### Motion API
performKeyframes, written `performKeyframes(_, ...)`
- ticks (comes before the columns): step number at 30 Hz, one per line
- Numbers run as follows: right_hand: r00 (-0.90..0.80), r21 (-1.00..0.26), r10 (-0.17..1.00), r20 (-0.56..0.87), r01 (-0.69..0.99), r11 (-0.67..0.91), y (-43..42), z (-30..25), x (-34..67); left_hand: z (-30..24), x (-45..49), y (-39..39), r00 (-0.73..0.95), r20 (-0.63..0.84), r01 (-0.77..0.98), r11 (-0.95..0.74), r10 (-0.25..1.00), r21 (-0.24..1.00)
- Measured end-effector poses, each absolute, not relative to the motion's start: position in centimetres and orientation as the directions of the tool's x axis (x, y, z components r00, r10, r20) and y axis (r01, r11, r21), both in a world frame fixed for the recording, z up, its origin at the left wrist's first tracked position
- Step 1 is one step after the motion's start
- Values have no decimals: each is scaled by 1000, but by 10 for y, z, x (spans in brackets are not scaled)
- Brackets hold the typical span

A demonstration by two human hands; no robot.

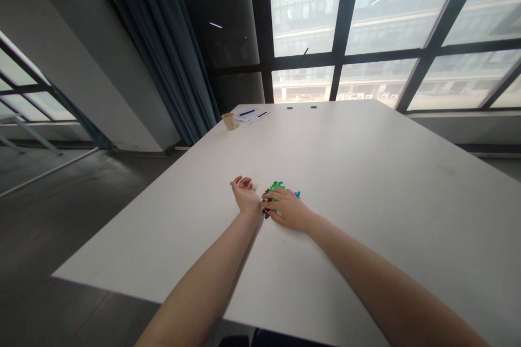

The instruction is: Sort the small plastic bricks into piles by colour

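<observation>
Small plastic building bricks (277, 185), green, dark brown and blue, lie in a little heap on the white table (345, 173). My right hand (290, 209) rests palm down over this heap, fingers spread and touching the bricks, hiding part of them. Just left of the heap, my left hand (246, 198) lies on its side with the palm turned up and the fingers curled. A thin white curved piece (241, 180) shows among those curled fingers; its kind is unclear. The left wrist is close to the right fingertips.
A few blue bricks (297, 194) sit just beyond my right hand. Farther off at the left edge stand a paper cup (229, 121) and papers (254, 115) with a blue pen (246, 113). Two dark discs (313, 107) are at the far edge, before the windows.
</observation>
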State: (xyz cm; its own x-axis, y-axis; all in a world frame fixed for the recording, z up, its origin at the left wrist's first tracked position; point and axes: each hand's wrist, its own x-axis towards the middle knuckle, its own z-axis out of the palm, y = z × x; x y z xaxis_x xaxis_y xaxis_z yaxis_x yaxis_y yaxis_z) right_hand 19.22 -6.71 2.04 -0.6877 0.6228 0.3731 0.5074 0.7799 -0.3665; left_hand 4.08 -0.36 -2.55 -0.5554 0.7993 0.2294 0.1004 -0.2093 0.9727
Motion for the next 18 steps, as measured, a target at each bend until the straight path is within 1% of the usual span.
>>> performKeyframes(3, -671, -323, 647, 360, 562, 762, -62, 20, 199, -17, 38, -2, -539, 137, 54, -129, 831, 990)
performKeyframes(5, -611, -311, 721, 326, 652, 692, -54, 21, 210, -8, 33, -3, -497, 109, 56, -93, 861, 994)
performKeyframes(6, -561, -312, 775, 292, 710, 632, -50, 22, 218, -3, 30, -4, -447, 103, 75, -77, 889, 994)
performKeyframes(8, -449, -313, 876, 177, 818, 482, -42, 24, 232, 7, 21, -9, -282, 85, 181, -34, 956, 983)
performKeyframes(9, -399, -310, 911, 107, 857, 412, -39, 24, 238, 12, 17, -14, -86, 57, 348, -23, 995, 937)
performKeyframes(10, -360, -309, 932, 42, 882, 355, -37, 24, 242, 16, 12, -18, 60, 17, 513, -46, 998, 857)
performKeyframes(11, -336, -315, 942, -8, 895, 317, -36, 23, 245, 19, 9, -24, 156, -40, 636, -69, 987, 769)
performKeyframes(12, -326, -329, 944, -39, 897, 296, -36, 23, 246, 21, 7, -29, 203, -73, 718, -98, 976, 689)
performKeyframes(13, -329, -348, 943, -53, 891, 291, -36, 22, 246, 22, 7, -33, 245, -109, 766, -124, 963, 631)
performKeyframes(14, -338, -368, 940, -53, 881, 297, -37, 21, 244, 23, 8, -37, 275, -134, 789, -143, 952, 598)
performKeyframes(16, -356, -398, 934, -37, 863, 313, -39, 20, 239, 24, 12, -41, 311, -159, 791, -162, 937, 589)
performKeyframes(18, -371, -417, 928, -25, 848, 328, -42, 20, 232, 22, 19, -42, 307, -143, 767, -156, 941, 622)
